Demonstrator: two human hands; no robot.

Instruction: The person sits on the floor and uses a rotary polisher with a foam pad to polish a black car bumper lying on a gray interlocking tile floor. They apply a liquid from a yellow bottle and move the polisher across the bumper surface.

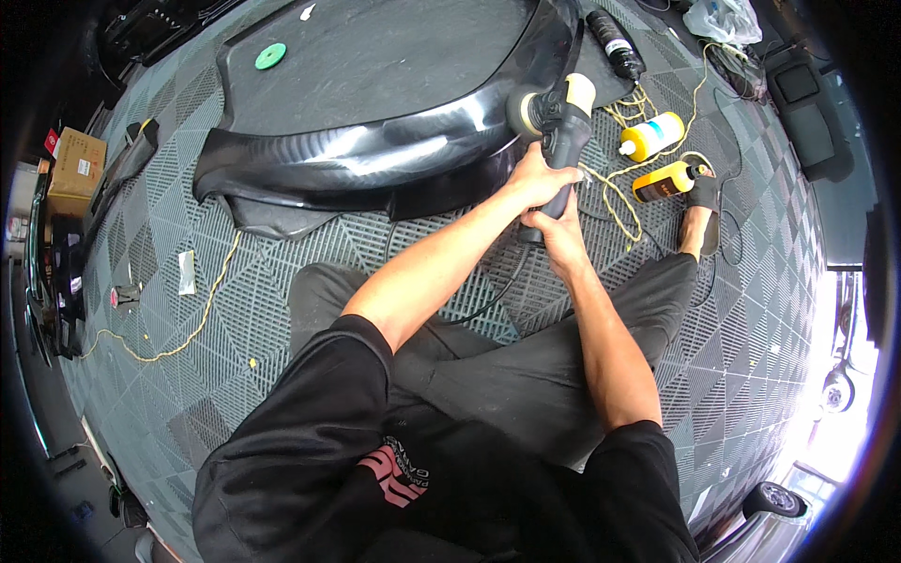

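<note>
You are gripping a black, cream-topped handheld polisher with your left hand closed round its middle and right hand round its tail, apparently steadying its round yellowish pad at the glossy black curved panel.

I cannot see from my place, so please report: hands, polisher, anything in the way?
Left hand and right hand both closed around polisher. Pad at curved black panel, contact unclear. Possible snag: yellow cord on floor, right of polisher.
</note>
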